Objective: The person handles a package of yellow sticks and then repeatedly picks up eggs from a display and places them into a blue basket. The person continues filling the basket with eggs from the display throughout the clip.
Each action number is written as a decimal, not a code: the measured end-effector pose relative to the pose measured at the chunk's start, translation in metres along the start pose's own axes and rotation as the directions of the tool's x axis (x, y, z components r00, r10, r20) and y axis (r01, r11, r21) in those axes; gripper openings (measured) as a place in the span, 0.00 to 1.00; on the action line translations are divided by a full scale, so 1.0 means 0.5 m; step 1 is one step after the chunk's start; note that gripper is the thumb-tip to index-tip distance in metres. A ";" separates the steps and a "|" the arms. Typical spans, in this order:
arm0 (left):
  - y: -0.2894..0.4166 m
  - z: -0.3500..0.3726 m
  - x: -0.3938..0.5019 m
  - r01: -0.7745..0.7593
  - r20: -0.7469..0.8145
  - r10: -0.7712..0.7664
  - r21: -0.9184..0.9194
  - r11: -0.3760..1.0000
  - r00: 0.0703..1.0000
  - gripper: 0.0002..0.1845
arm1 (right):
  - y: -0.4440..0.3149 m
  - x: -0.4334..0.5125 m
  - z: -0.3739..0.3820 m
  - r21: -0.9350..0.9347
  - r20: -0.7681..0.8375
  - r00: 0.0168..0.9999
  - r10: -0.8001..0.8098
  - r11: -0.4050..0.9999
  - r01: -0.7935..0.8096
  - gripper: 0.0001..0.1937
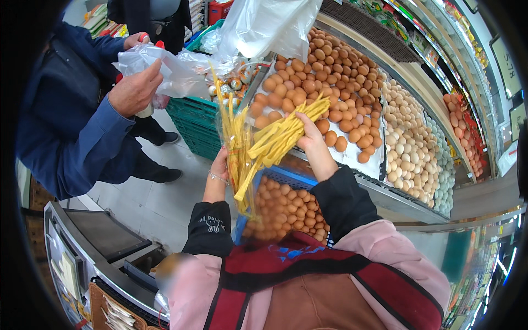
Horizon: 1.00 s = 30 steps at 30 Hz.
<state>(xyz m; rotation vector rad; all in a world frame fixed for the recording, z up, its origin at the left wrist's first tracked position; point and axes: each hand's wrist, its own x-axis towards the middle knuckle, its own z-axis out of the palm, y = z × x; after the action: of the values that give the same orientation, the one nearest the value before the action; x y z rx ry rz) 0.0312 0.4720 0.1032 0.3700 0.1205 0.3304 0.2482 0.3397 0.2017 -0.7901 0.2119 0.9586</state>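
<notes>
Dried yellow sticks, likely tofu skin, are in both of my hands. My left hand (221,166) grips a clear plastic bag (247,159) with some long sticks (233,128) upright inside, their tips poking out of the top. A loose bundle of the same sticks (284,134) is in my right hand (309,134), slanting down to the left across the front of the bag. Part of my left hand is hidden behind the bag. Beyond my right hand, brown eggs (350,97) lie piled on a display stand.
A person in a blue jacket (90,136) stands at the left, handling a thin plastic bag (165,76). Green crates (194,128) stand beside the egg display. Below my hands is a blue crate (284,175) of eggs. Pale eggs (408,148) fill the right side; a counter (99,251) is lower left.
</notes>
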 end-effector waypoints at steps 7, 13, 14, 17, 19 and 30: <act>0.025 -0.038 -0.085 -0.058 0.209 0.083 -0.124 0.991 0.974 0.43 | 0.026 -0.223 0.073 0.087 0.273 0.917 -0.290 0.957 0.277 0.19; 0.004 -0.017 -0.151 -0.068 -0.088 0.066 -0.020 0.998 0.994 0.40 | -0.059 -0.344 0.280 0.053 0.537 0.609 -0.584 0.744 0.667 0.25; 0.001 -0.031 -0.143 -0.070 0.029 0.069 0.021 0.997 0.997 0.39 | -0.078 -0.340 0.303 0.072 0.570 0.576 -0.586 0.734 0.676 0.24; -0.015 0.002 -0.139 0.011 0.067 -0.024 0.187 0.982 0.997 0.36 | -0.131 -0.322 0.386 0.173 0.634 0.470 -0.614 0.705 0.687 0.22; -0.034 0.024 -0.144 0.027 0.049 -0.041 0.263 0.964 0.998 0.37 | -0.143 -0.316 0.463 0.167 0.599 0.378 -0.706 0.572 0.803 0.23; -0.065 0.084 -0.164 0.109 0.108 -0.159 0.364 0.925 0.981 0.37 | -0.038 -0.173 0.759 0.412 0.699 0.140 -0.701 0.555 0.722 0.16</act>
<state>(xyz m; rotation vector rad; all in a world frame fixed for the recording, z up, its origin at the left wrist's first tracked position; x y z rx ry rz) -0.0287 0.4016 0.1346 0.7409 0.0713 0.1442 0.1484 0.5375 0.5222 -0.2742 -0.9916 0.2667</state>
